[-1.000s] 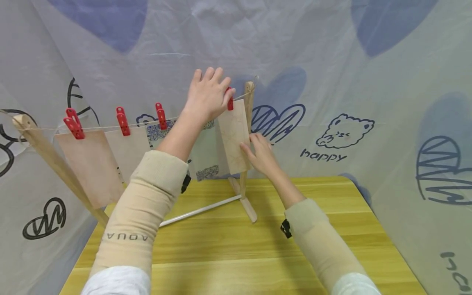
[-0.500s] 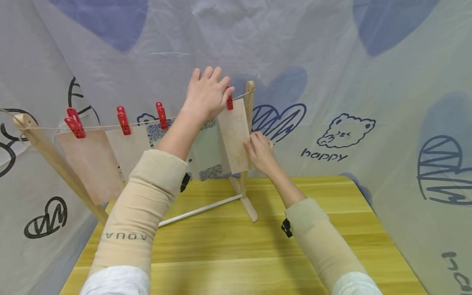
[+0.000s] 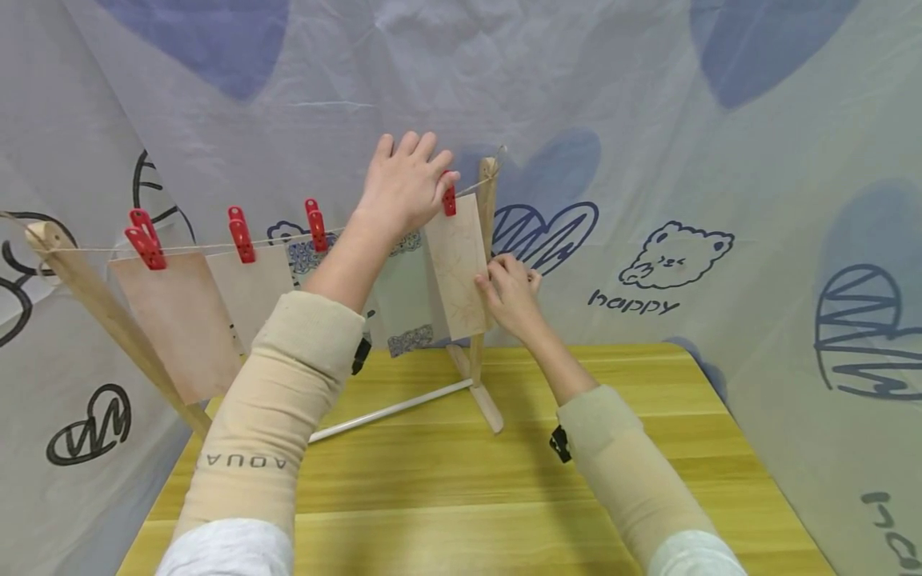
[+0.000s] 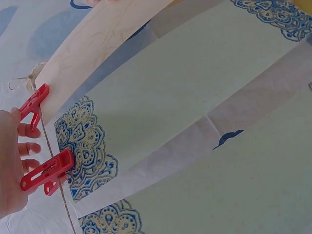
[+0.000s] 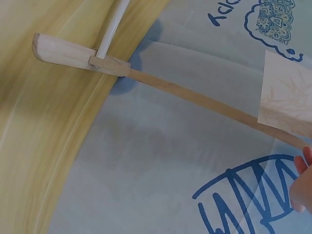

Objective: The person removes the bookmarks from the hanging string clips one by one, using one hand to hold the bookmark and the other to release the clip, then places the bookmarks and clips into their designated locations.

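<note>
Beige card hung below red clip

The narrow beige card, faintly patterned, hung lengthwise, its right edge held by the right hand. The red clip stood at its top, on the string, pinched by the left hand.

"What can we read here?"
"We make out AQUA, upside down to us, on the left sleeve, and "happy" below the bear drawing on the far cloth."
"And on the right?"
"Cut-off letters on the cloth; we can't read them whole."
</note>
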### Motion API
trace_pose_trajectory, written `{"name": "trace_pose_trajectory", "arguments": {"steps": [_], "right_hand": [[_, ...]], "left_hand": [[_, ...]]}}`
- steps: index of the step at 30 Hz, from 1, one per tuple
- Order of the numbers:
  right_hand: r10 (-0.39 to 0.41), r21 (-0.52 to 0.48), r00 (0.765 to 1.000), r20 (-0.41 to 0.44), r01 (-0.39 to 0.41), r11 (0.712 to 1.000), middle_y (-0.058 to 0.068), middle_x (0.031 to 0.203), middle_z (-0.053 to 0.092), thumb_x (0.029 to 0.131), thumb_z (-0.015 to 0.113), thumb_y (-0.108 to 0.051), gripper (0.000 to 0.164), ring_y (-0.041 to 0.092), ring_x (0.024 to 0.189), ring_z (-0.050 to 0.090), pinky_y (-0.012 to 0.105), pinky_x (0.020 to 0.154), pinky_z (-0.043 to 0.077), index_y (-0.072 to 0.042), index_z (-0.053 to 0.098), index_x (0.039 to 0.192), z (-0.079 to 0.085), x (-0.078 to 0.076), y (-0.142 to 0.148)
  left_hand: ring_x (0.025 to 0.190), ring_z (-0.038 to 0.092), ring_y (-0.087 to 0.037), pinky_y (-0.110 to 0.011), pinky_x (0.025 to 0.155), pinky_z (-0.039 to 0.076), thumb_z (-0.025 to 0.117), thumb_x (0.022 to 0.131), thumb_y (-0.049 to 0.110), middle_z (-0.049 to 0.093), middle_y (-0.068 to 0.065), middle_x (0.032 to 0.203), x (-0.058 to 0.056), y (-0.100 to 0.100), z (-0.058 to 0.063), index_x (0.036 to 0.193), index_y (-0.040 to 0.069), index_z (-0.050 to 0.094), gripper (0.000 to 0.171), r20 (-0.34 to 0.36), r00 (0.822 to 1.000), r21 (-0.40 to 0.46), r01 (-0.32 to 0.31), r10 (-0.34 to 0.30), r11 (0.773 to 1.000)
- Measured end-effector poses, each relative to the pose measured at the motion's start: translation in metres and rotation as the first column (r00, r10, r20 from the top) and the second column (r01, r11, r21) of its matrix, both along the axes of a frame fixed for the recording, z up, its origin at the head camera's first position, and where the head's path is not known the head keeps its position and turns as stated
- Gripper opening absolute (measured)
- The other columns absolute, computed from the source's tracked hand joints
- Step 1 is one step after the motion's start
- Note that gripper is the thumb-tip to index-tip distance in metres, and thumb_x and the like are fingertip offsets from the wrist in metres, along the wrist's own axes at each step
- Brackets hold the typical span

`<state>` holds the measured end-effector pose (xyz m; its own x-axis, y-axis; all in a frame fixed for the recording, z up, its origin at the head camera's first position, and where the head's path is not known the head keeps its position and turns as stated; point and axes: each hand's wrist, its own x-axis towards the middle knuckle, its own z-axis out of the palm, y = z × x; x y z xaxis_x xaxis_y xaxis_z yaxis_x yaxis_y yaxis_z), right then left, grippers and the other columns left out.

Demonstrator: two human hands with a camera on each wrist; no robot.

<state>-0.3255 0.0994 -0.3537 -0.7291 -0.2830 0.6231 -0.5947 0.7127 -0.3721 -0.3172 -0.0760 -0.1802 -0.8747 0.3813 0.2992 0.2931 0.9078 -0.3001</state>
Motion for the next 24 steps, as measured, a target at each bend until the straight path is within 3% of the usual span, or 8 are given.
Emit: {"name": "trace_pose_trajectory", "arguments": {"steps": [6, 14, 24], "right_hand": [[0.014, -0.027, 1.000, -0.024, -0.015, 1.000, 0.016, 0.105, 0.053, 0.091, 0.034, -0.038, 0.039, 0.033, 0.100, 0.047, 0.055, 0.088, 0.021, -0.006, 0.052, 0.076, 0.0011, 0.0004, 0.0000], [0.025, -0.053, 0.999, -0.034, -0.027, 0.998, 0.016, 0.104, 0.052, 0.088, 0.024, -0.050, 0.054, 0.033, 0.100, 0.046, 0.057, 0.090, 0.018, -0.006, 0.051, 0.074, 0.0010, 0.0003, 0.0000], [0.027, -0.087, 0.999, -0.039, -0.030, 0.996, 0.016, 0.103, 0.053, 0.086, 0.026, -0.052, 0.056, 0.034, 0.100, 0.046, 0.057, 0.089, 0.018, -0.004, 0.053, 0.075, 0.0006, -0.0001, 0.0000]], "left_hand": [[0.114, 0.030, -0.028, -0.046, 0.095, 0.022, 0.018, 0.099, 0.042, 0.034, -0.010, 0.128, 0.0004, 0.0001, -0.0019, 0.132, 0.015, 0.035, 0.046, -0.022, 0.999, 0.000, 0.025, -0.025, 1.000], [0.109, 0.032, -0.028, -0.045, 0.093, 0.023, 0.019, 0.099, 0.042, 0.036, -0.010, 0.118, -0.0002, -0.0005, -0.0047, 0.123, 0.014, 0.039, 0.042, -0.057, 0.997, 0.002, 0.048, -0.048, 0.999], [0.104, 0.032, -0.027, -0.045, 0.091, 0.019, 0.020, 0.099, 0.041, 0.035, -0.009, 0.110, 0.0007, -0.0007, -0.0053, 0.119, 0.014, 0.040, 0.039, -0.072, 0.995, 0.026, 0.071, -0.069, 0.997]]}}
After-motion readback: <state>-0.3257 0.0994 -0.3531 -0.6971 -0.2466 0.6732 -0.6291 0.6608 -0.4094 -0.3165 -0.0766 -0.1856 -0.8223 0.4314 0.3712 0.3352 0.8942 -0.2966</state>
